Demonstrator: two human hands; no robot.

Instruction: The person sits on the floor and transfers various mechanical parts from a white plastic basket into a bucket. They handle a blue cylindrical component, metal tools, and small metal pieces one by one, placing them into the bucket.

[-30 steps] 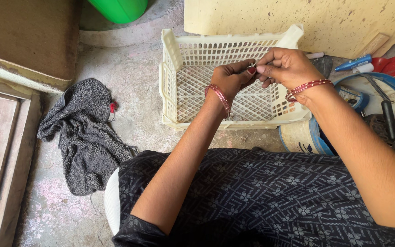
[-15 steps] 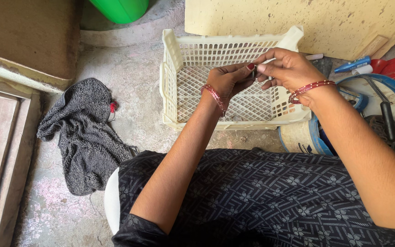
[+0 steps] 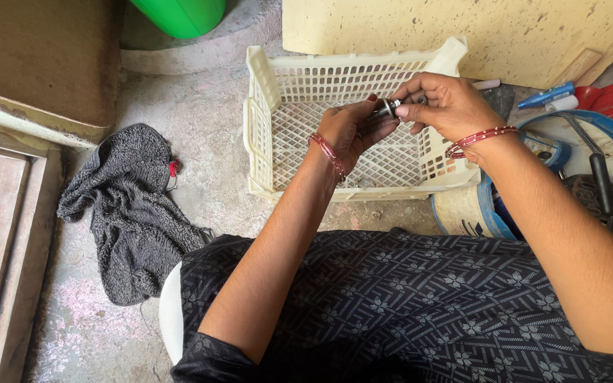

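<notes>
While raised over crate (image 3: 278, 92), both hands' fingers (image 3: 413, 91) pinching metal part (image 3: 390, 108)

Single head-worn view — steeply downward, close above hands (image 3: 406, 117) and crate (image 3: 278, 135).

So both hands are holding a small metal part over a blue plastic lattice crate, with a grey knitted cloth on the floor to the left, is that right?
Not quite: the head view shows the plastic lattice crate is cream-white, not blue. The rest stands: the left hand and right hand hold a small metal part over it, and the grey knitted cloth lies on the floor to the left.

Home workshop: concrete floor (image 3: 207, 142), tool bucket (image 3: 604, 177)
</notes>
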